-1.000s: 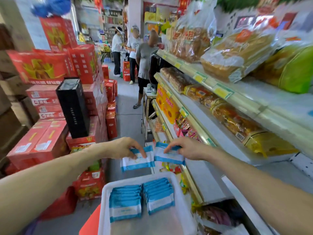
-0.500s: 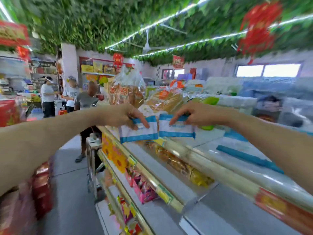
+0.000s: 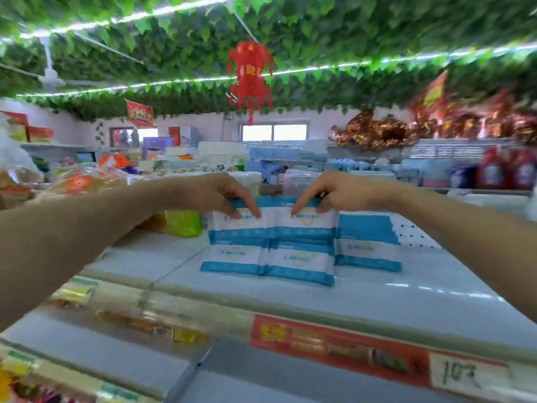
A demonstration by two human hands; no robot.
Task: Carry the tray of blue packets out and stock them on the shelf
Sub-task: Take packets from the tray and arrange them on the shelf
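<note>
The fingers of the left hand curl down over the top blue band of the left packet and pinch it, fingertips pressed on its white front. The fingers of the right hand do the same on the right packet. How the thumbs lie behind cannot be told. The two packets are held upright, side by side with their inner edges touching, near the middle of the view. At 6 o'clock from them, touching their bottom bands, stands a lower pair of the same blue packets on the white shelf. Whether the held ones rest on that pair or stand just behind it is unclear. At 3 o'clock, just beside the right packet, sits a further stack of blue packets, also on the shelf. At 9 o'clock, near the left forearm, lies a yellow-green bag, and farther out at 9 o'clock are bagged breads. Along the shelf's front edge at 5 o'clock runs a red price strip with a white handwritten tag. At 2 o'clock, well apart, blurred red bottles stand on another rack. At 12 o'clock a red lantern hangs from a ceiling of green leaves strung with lights.
</note>
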